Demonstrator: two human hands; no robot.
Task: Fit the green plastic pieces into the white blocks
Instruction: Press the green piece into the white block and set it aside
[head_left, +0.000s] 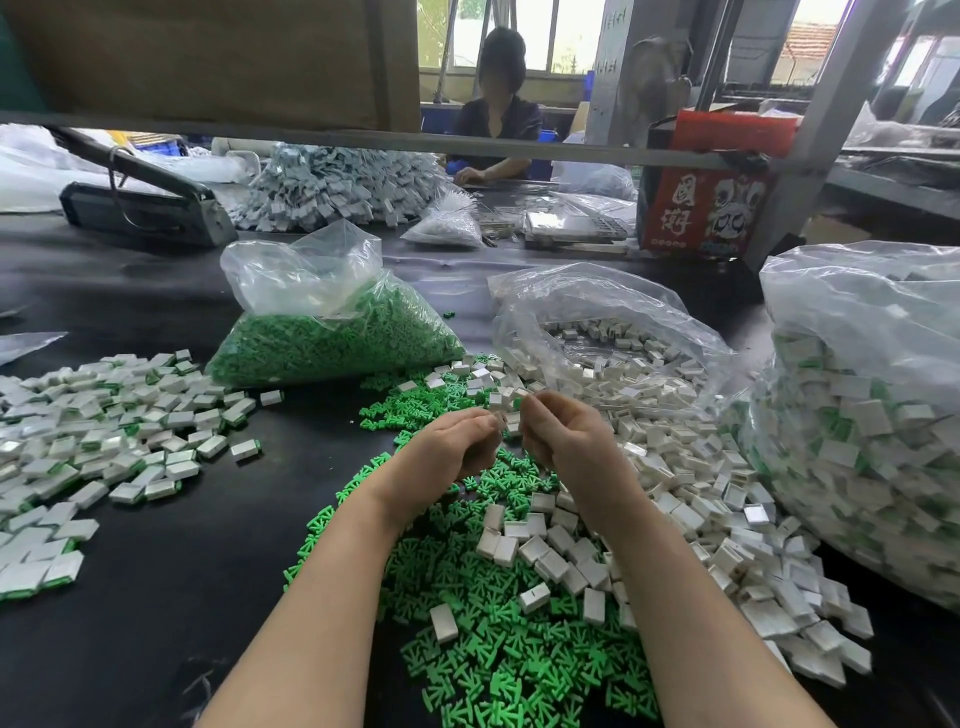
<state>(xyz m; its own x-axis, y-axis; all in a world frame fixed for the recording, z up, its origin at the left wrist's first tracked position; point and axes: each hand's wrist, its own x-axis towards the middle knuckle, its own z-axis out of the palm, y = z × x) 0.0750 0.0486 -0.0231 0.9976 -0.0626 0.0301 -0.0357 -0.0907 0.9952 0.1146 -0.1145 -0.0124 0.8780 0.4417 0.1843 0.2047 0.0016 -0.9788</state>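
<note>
Both hands meet above the middle of the black table. My right hand (558, 434) pinches a small white block (513, 422) at its fingertips. My left hand (460, 441) is curled with its fingertips against the same block; whether a green piece is between them is hidden. Under my forearms lies a loose heap of green plastic pieces (498, 660). Loose white blocks (675, 499) spread to the right of it. At the left lies a pile of white blocks with green showing in them (104, 431).
A clear bag of green pieces (332, 332) stands behind the hands, an open bag of white blocks (613, 353) to its right, a big bag of fitted blocks (862, 431) at far right. A person sits across the table by a red carton (706, 208).
</note>
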